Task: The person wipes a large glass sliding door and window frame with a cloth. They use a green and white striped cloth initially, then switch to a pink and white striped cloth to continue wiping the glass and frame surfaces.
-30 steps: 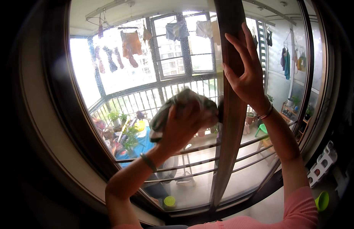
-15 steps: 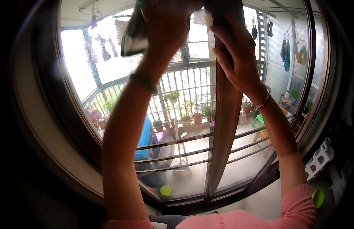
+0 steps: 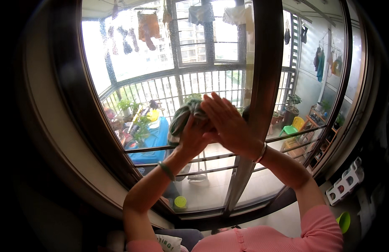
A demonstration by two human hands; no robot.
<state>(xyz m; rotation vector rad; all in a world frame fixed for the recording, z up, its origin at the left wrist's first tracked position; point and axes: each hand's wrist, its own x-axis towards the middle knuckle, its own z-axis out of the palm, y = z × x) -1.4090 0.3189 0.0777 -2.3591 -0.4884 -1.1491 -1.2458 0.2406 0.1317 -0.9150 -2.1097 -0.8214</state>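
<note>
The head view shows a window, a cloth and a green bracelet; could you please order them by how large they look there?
1. Window
2. Cloth, partly covered by the left hand
3. Green bracelet

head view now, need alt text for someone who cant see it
A person's left hand holds a bunched grey-green cloth in front of a dark-framed window, with the right hand raised close beside it, overlapping it in the view. Through the glass, a bright balcony shows hanging laundry and potted plants.
</note>
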